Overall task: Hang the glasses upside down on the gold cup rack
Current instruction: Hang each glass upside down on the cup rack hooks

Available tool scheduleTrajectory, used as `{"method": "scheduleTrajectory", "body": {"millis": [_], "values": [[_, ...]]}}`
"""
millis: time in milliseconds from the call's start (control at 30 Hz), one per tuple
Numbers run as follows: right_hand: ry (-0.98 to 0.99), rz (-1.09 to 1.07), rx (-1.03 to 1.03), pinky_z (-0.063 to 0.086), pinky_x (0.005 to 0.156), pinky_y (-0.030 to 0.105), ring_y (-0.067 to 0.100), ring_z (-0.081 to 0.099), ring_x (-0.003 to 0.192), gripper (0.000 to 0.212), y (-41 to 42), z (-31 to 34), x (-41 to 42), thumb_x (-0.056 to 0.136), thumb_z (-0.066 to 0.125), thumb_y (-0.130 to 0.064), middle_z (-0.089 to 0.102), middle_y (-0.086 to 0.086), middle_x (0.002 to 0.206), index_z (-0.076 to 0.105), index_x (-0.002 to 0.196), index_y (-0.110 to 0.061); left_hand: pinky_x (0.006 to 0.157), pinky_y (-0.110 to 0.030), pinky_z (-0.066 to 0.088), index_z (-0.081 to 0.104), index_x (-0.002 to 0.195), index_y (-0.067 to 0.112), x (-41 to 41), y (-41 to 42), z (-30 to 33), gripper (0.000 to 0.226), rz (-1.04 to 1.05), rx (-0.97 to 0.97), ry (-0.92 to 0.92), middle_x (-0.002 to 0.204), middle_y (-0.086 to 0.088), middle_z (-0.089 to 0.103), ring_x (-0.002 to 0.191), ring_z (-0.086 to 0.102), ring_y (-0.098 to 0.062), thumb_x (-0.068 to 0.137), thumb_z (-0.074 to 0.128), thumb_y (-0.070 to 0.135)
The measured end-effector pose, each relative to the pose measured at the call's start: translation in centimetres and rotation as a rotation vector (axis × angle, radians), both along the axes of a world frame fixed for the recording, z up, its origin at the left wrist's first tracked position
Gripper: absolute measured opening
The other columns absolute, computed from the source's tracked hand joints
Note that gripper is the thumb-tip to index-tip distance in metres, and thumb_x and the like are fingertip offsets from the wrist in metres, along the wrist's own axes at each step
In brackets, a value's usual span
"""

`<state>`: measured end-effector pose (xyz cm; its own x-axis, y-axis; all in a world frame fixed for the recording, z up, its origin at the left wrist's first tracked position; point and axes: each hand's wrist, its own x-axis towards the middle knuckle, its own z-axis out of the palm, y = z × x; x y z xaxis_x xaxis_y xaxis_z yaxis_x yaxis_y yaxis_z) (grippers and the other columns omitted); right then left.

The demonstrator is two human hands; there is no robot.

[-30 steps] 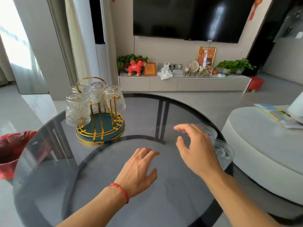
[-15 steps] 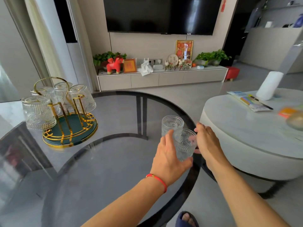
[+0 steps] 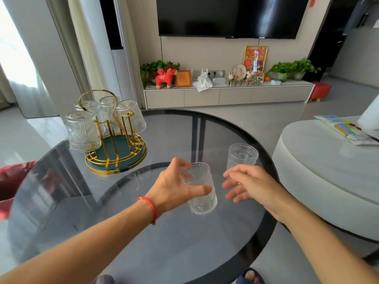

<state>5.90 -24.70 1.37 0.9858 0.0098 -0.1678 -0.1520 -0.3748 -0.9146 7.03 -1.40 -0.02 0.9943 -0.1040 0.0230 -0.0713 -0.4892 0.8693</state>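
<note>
My left hand (image 3: 176, 189) grips a clear embossed glass (image 3: 202, 193) around its upper part, lifted and tilted above the round smoked-glass table (image 3: 174, 242). My right hand (image 3: 252, 185) is open just right of that glass, fingers spread, holding nothing. A second embossed glass (image 3: 242, 155) stands upright on the table behind my right hand. The gold cup rack (image 3: 115, 144) with a green tray base stands at the table's far left. Several glasses (image 3: 83, 131) hang upside down on its pegs.
A pale round low table (image 3: 328, 171) with booklets sits close on the right. A red bag (image 3: 12, 181) is beyond the glass table's left edge. A TV cabinet (image 3: 225, 95) with ornaments stands against the far wall. A slippered foot (image 3: 251, 276) shows at the bottom.
My left hand has lifted one glass away from the table's right edge and brought it toward the middle. My right hand has let go and opened. The other glass stays behind.
</note>
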Motion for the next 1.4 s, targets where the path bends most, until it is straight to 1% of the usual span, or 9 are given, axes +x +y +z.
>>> {"method": "scheduleTrajectory", "body": {"millis": [200,400,533,600,700,800,933,1100,1400], "values": [[0.0,0.058,0.1,0.067,0.081,0.043,0.029,0.075,0.093,0.025,8.5,-1.7,1.8,0.107,0.052,-0.031,0.071,0.015,0.118,0.069,0.117,-0.015,0.067,-0.04,0.066,0.051,0.122,0.02,0.2,6.0,0.4,0.094,0.22,-0.434,0.101,0.119,-0.006,0.062,0.1,0.071,-0.023,0.043,0.092,0.049],[0.174,-0.007,0.673,0.066,0.079,0.05,0.047,0.076,0.091,0.041,15.5,-2.3,3.6,0.108,0.049,-0.036,0.08,0.025,0.11,0.068,0.127,-0.005,0.072,-0.043,0.067,0.049,0.121,0.02,1.6,7.9,0.9,0.089,0.274,-0.663,0.152,0.118,-0.008,0.061,0.101,0.071,-0.017,0.048,0.092,0.047],[0.148,-0.112,0.823,0.065,0.071,0.041,0.032,0.078,0.096,0.043,17.8,-2.3,5.0,0.107,0.053,-0.036,0.078,0.021,0.119,0.068,0.131,-0.004,0.084,-0.041,0.061,0.065,0.117,0.019,2.8,10.4,1.4,0.069,0.363,-0.314,-0.07,0.11,0.002,0.07,0.102,0.067,-0.013,0.074,0.064,0.073],[0.051,-0.175,0.775,0.066,0.07,0.038,0.03,0.075,0.108,0.04,17.7,-2.0,5.7,0.105,0.057,-0.033,0.075,0.019,0.127,0.066,0.132,-0.005,0.09,-0.042,0.052,0.07,0.112,0.02,3.2,11.5,1.2,0.052,0.428,-0.112,-0.217,0.106,-0.001,0.07,0.106,0.062,-0.021,0.092,0.048,0.062],[-0.129,-0.241,0.632,0.064,0.089,0.048,0.032,0.067,0.126,0.039,17.5,-0.6,7.3,0.1,0.067,-0.03,0.066,0.014,0.14,0.062,0.136,-0.013,0.097,-0.043,0.049,0.065,0.125,0.021,3.5,13.1,0.0,0.04,0.41,0.339,-0.196,0.127,-0.005,0.061,0.122,0.051,-0.027,0.093,0.054,0.043],[-0.293,-0.318,0.517,0.063,0.092,0.046,0.019,0.072,0.113,0.045,17.9,2.1,8.9,0.092,0.075,-0.035,0.067,0.001,0.133,0.064,0.134,-0.026,0.107,-0.047,0.04,0.058,0.137,0.027,3.5,13.8,-1.5,0.05,0.265,0.688,-0.128,0.145,-0.003,0.05,0.133,0.043,-0.03,0.087,0.059,0.037],[-0.369,-0.349,0.426,0.062,0.089,0.043,-0.003,0.076,0.075,0.059,19.6,5.3,11.6,0.08,0.082,-0.046,0.067,-0.009,0.112,0.062,0.131,-0.024,0.101,-0.046,0.043,0.061,0.132,0.025,3.8,14.6,-1.7,0.043,0.24,0.734,-0.114,0.13,-0.002,0.061,0.123,0.05,-0.028,0.09,0.055,0.032],[-0.405,-0.293,0.316,0.064,0.091,0.045,0.021,0.074,0.108,0.061,22.4,7.4,14.4,0.074,0.086,-0.044,0.075,0.004,0.116,0.067,0.127,-0.02,0.097,-0.049,0.047,0.063,0.124,0.02,3.8,14.2,-1.1,0.037,0.214,0.767,-0.07,0.122,-0.007,0.065,0.119,0.054,-0.031,0.089,0.054,0.031],[-0.542,-0.106,-0.109,0.05,0.097,0.032,0.015,0.061,0.123,0.064,26.5,7.0,15.6,0.068,0.089,-0.046,0.063,-0.008,0.125,0.067,0.126,-0.028,0.096,-0.052,0.049,0.062,0.123,0.015,3.8,13.9,-0.6,0.036,0.221,0.794,-0.026,0.124,-0.011,0.063,0.121,0.052,-0.035,0.092,0.056,0.033]]}}
